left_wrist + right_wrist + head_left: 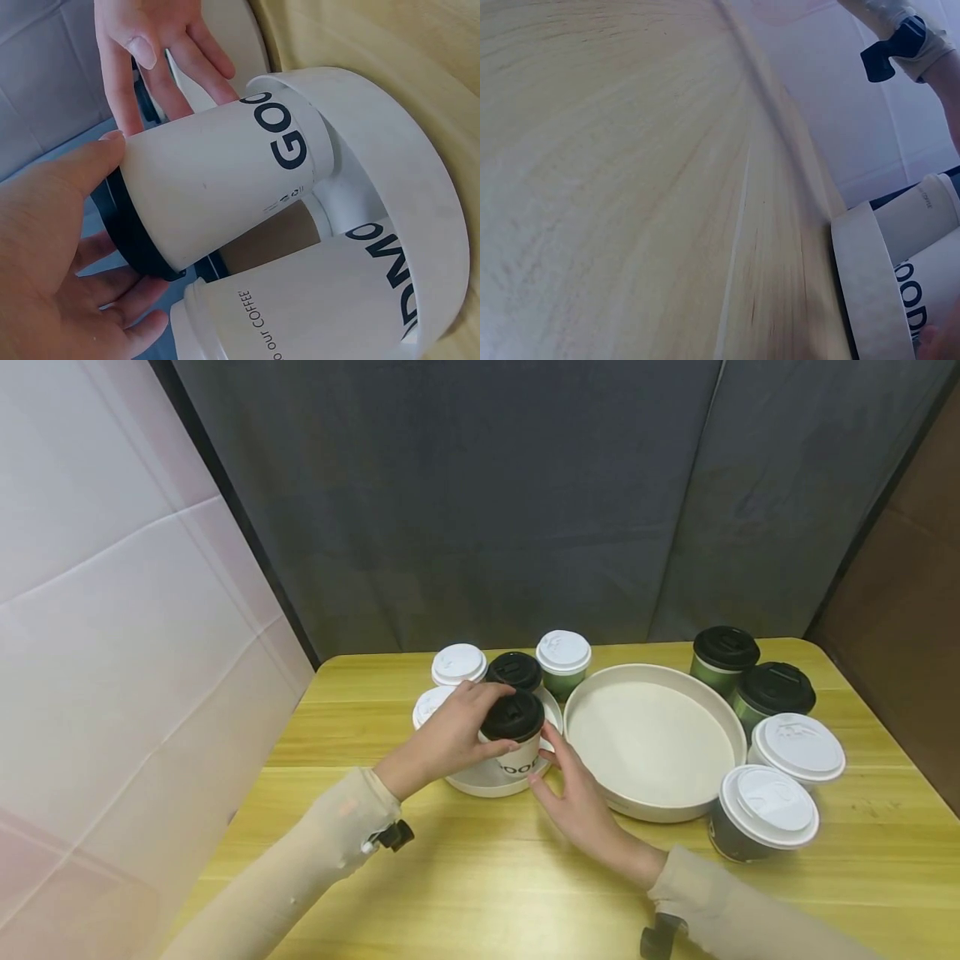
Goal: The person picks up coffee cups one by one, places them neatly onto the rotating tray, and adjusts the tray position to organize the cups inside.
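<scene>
Between the left fingers [146, 328], a white black-lidded cup [214, 180], boldly dark-lettered.

My wooden tabletop [480, 893] held a small tray [487, 790] and a large tray [652, 743]. Four lidded cups [765, 810] stood to their right.

In the head view, the sleeved left forearm [307, 860] enters from 7 o'clock and runs up between 1 and 2 o'clock to the left hand [461, 727], which grips, its left thumb [497, 748] pointing toward 3 o'clock. The sleeved right forearm [738, 902] enters from 5 o'clock, aimed at 10. The right hand [576, 797], at 4 o'clock from the left, has its right fingers [206, 75] extended and spread, their tips near 11 o'clock.
</scene>
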### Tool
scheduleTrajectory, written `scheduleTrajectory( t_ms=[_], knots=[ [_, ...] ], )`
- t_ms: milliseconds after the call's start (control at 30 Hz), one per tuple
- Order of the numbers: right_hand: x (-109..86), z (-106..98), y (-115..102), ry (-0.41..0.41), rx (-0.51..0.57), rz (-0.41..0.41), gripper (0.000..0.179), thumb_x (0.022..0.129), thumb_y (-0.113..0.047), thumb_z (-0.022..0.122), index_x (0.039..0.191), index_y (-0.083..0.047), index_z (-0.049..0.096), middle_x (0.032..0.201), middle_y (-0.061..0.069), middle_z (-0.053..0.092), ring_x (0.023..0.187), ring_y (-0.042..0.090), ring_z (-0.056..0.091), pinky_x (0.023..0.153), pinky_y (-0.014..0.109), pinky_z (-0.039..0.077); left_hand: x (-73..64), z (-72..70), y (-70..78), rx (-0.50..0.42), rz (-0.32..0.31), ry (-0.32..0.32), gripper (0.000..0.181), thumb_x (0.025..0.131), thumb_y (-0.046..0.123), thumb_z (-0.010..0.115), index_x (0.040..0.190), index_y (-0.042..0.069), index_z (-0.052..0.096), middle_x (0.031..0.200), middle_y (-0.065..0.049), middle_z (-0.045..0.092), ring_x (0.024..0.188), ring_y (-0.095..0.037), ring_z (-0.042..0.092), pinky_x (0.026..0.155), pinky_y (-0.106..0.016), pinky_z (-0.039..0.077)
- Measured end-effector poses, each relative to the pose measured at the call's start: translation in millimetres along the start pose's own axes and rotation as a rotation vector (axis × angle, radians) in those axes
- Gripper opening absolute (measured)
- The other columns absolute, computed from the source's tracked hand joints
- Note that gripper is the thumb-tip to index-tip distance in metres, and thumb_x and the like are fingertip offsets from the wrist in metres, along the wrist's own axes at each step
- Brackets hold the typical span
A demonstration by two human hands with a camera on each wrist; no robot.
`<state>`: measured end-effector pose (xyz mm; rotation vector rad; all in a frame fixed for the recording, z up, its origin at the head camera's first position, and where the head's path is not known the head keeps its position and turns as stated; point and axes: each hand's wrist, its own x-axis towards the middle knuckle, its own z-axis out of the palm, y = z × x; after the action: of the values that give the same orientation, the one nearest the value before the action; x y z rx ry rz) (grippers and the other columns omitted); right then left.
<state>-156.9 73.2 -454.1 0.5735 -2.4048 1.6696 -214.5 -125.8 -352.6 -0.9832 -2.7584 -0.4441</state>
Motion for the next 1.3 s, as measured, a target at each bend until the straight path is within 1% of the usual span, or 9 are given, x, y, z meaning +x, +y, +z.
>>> scheduleTrajectory(
  t_ms=[200, 500, 633, 867, 1067, 1300],
  knots=[
    [0.0, 1.3, 0.6, 0.004, -0.002, 0.004, 0.080, 0.094, -0.009, 0.063, 0.159, -0.024, 0.019, 0.157, 0.010, 0.038, 0.131, 0.033, 0.056, 0.109, 0.053, 0.045, -0.9, 1.5, -0.4, 0.001, 0.005, 0.007, 0.068, 0.082, 0.043, 0.079, 0.136, 0.011, 0.051, 0.132, -0.007, 0.062, 0.120, -0.025, 0.056, 0.103, -0.040, 0.049],
    [-1.5, 3.2, 4.1, -0.001, 0.000, 0.005, 0.080, 0.094, -0.011, 0.063, 0.158, -0.028, 0.019, 0.158, 0.008, 0.038, 0.131, 0.032, 0.056, 0.110, 0.054, 0.044, -2.3, 3.6, -0.2, -0.003, 0.002, -0.004, 0.069, 0.082, 0.042, 0.079, 0.137, 0.011, 0.051, 0.133, -0.008, 0.062, 0.123, -0.026, 0.055, 0.106, -0.042, 0.048],
    [-2.1, 3.8, 4.6, -0.004, 0.007, 0.007, 0.078, 0.095, -0.012, 0.063, 0.158, -0.027, 0.020, 0.158, 0.009, 0.038, 0.131, 0.032, 0.056, 0.111, 0.054, 0.042, -3.1, 4.6, -0.2, -0.003, 0.003, -0.003, 0.070, 0.081, 0.042, 0.079, 0.137, 0.010, 0.051, 0.133, -0.009, 0.062, 0.123, -0.027, 0.055, 0.106, -0.042, 0.048],
    [-2.5, 4.8, 5.8, -0.001, 0.000, 0.005, 0.077, 0.095, -0.013, 0.063, 0.158, -0.026, 0.021, 0.158, 0.009, 0.039, 0.131, 0.032, 0.057, 0.111, 0.053, 0.043, -3.9, 5.9, -0.6, 0.031, 0.005, 0.001, 0.069, 0.081, 0.043, 0.079, 0.136, 0.011, 0.052, 0.132, -0.009, 0.062, 0.123, -0.027, 0.056, 0.109, -0.042, 0.045],
    [-3.6, 4.7, 5.9, -0.002, -0.004, -0.001, 0.078, 0.095, -0.012, 0.063, 0.158, -0.023, 0.020, 0.158, 0.010, 0.039, 0.132, 0.033, 0.056, 0.112, 0.055, 0.041, -4.3, 7.2, -0.7, 0.031, 0.012, 0.008, 0.068, 0.081, 0.042, 0.080, 0.135, 0.011, 0.052, 0.131, -0.009, 0.063, 0.123, -0.026, 0.056, 0.108, -0.042, 0.046],
    [-3.7, 3.6, 4.4, -0.014, -0.030, 0.022, 0.078, 0.095, -0.012, 0.062, 0.159, -0.024, 0.018, 0.157, 0.009, 0.038, 0.134, 0.030, 0.054, 0.114, 0.051, 0.041, -4.4, 8.7, 0.1, 0.048, 0.027, 0.025, 0.067, 0.080, 0.042, 0.081, 0.133, 0.010, 0.053, 0.130, -0.009, 0.063, 0.126, -0.028, 0.056, 0.111, -0.042, 0.044]
  ],
)
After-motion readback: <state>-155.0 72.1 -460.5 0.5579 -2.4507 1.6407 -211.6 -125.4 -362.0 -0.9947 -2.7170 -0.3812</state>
